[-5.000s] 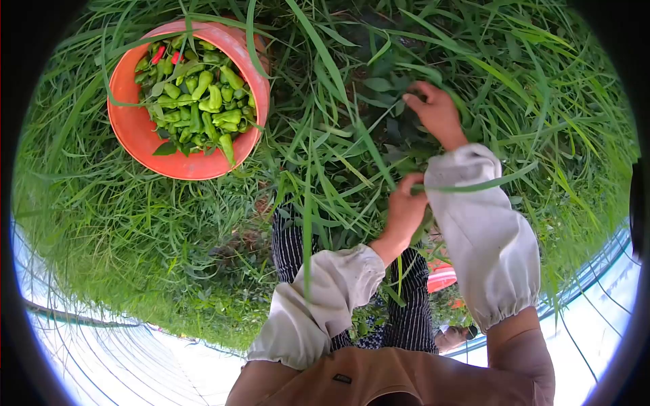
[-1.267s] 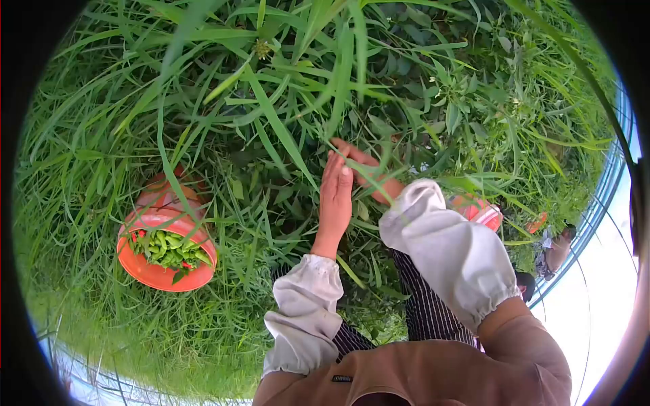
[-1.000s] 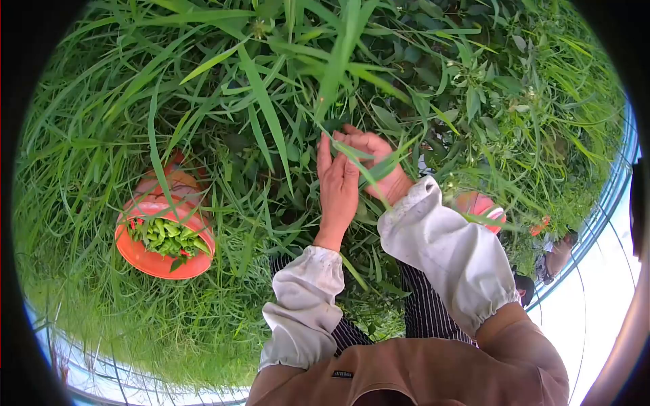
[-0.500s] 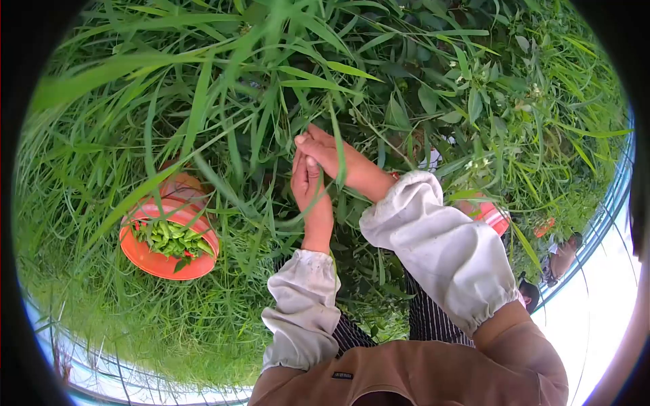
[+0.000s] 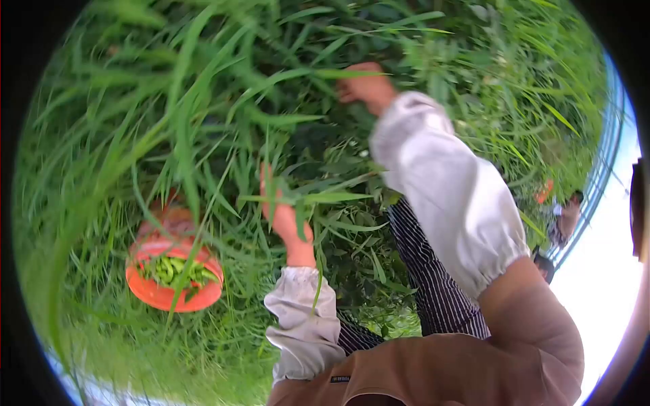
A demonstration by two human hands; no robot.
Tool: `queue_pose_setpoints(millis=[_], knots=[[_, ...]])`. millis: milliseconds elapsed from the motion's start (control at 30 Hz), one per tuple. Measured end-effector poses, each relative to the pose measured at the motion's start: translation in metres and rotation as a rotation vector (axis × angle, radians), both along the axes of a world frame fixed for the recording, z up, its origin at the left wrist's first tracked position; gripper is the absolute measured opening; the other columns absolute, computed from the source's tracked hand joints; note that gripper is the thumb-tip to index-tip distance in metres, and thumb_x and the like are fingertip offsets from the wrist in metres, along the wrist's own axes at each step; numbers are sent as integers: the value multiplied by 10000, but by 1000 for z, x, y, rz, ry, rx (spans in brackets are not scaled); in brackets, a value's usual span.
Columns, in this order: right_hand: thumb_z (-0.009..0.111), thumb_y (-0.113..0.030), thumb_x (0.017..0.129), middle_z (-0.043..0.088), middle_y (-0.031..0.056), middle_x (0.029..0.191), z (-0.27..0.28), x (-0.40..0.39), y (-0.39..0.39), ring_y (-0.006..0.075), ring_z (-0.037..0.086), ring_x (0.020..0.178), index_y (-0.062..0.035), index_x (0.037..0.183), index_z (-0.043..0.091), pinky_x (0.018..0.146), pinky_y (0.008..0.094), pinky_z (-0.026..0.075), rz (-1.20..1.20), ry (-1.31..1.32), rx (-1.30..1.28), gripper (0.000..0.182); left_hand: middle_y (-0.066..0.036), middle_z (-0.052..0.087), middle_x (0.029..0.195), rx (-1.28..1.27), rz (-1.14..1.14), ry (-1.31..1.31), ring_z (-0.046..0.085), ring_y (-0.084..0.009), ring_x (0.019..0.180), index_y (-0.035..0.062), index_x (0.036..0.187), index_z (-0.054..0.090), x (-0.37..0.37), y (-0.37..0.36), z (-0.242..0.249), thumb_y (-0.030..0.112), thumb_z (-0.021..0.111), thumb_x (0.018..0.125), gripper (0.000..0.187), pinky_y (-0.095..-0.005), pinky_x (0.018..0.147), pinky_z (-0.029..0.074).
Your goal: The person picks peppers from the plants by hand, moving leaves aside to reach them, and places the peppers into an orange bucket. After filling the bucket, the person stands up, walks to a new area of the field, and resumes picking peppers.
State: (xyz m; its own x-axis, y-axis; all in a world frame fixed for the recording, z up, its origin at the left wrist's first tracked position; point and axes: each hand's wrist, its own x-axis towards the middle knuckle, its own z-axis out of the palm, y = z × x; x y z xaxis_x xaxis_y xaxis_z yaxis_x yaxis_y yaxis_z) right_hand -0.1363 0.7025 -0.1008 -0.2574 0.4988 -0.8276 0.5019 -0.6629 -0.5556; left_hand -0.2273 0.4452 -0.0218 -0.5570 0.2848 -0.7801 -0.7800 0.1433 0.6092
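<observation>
My right hand (image 5: 369,88) is reached out to the upper middle among tall grass blades. Its fingers are curled in, but blur and a blade across it hide whatever they hold. Lower and to the left, my left hand (image 5: 284,218) is held among the leaves, partly covered by grass blades, with its fingers stretched upward and no object visible in it. Left of that hand, an orange bucket (image 5: 152,295) stands in the grass, with green peppers (image 5: 172,271) and a bit of red inside.
Tall grass (image 5: 101,169) surrounds the bucket and hangs in front of the view. Darker leafy plants (image 5: 352,227) grow between my arms. Another person (image 5: 567,218) is at the far right, near an orange object (image 5: 544,191).
My hands were together and have parted. The right one moved up and to the right, the left one down and to the left. The bucket appears slightly lower in view.
</observation>
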Motion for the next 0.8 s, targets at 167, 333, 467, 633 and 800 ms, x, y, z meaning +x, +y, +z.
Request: queue_pose_setpoints(millis=[167, 333, 467, 633, 800], knots=[[675, -231, 722, 641, 218, 1090, -45, -27, -20, 410, 588, 1047, -41, 1073, 663, 919, 452, 467, 248, -619, 432, 399, -69, 409, 1374, -62, -192, 198, 424, -235, 1216, 7, 1355, 425, -6, -5, -4, 377, 466, 966, 538, -344, 1036, 352], [723, -328, 740, 666, 188, 967, 11, -40, -19, 370, 630, 928, -48, 951, 682, 800, 446, 500, 555, -653, 491, 352, -101, 404, 1376, -88, -96, 135, 400, -232, 1214, 2, 1341, 435, -12, 5, 10, 438, 430, 977, 568, -347, 1024, 347], [731, -365, 719, 675, 145, 860, -2, -33, -30, 331, 644, 830, -66, 877, 692, 710, 432, 508, 695, -668, 836, 340, -92, 445, 1360, -171, -14, 129, 423, -195, 1185, -2, 1325, 450, -16, 1, -4, 378, 439, 989, 507, -332, 1032, 353], [712, -342, 743, 682, 137, 926, -35, -19, -42, 291, 650, 823, -75, 964, 701, 734, 394, 504, 381, -382, 562, 346, -101, 461, 1355, -155, -3, 135, 421, -168, 1210, -33, 1309, 435, -14, 5, -3, 361, 508, 967, 526, -338, 1070, 317], [599, -123, 844, 655, 140, 838, -20, -15, -47, 198, 639, 591, 48, 987, 642, 480, 292, 492, -535, 110, 132, 227, -91, 487, 1314, -184, -5, 192, 451, -157, 1161, -20, 1306, 442, -11, -2, -7, 378, 547, 946, 547, -326, 1036, 351]])
